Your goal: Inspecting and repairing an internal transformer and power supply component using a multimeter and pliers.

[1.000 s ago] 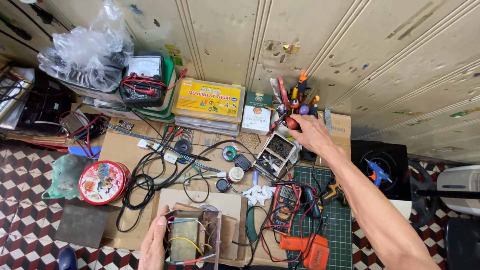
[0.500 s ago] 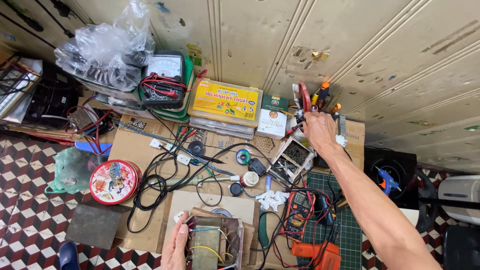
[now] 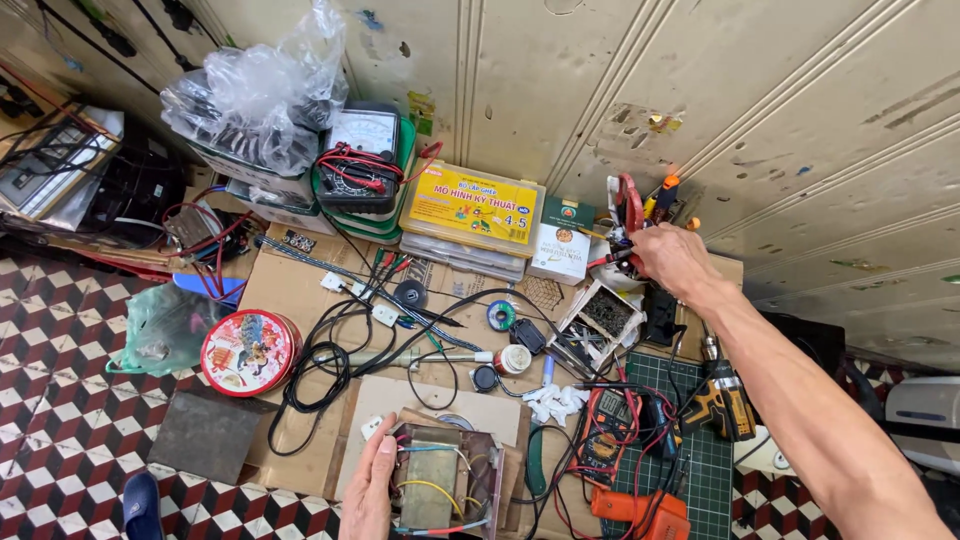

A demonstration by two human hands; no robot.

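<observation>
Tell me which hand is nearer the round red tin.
Left. The left hand rests on the transformer, just below-right of the round red tin; the right hand is far across at the tool holder.

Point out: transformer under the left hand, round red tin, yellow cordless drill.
transformer (image 3: 432,487), head view, on its yellowish winding.
round red tin (image 3: 250,351), head view, middle of the lid.
yellow cordless drill (image 3: 722,400), head view, on its body.

Left hand (image 3: 368,490) on a wired transformer (image 3: 440,485), right hand (image 3: 672,258) among upright tools (image 3: 640,205) by the wall.

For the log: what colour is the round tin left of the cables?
Red, with a pictured lid: the round tin, head view.
</observation>
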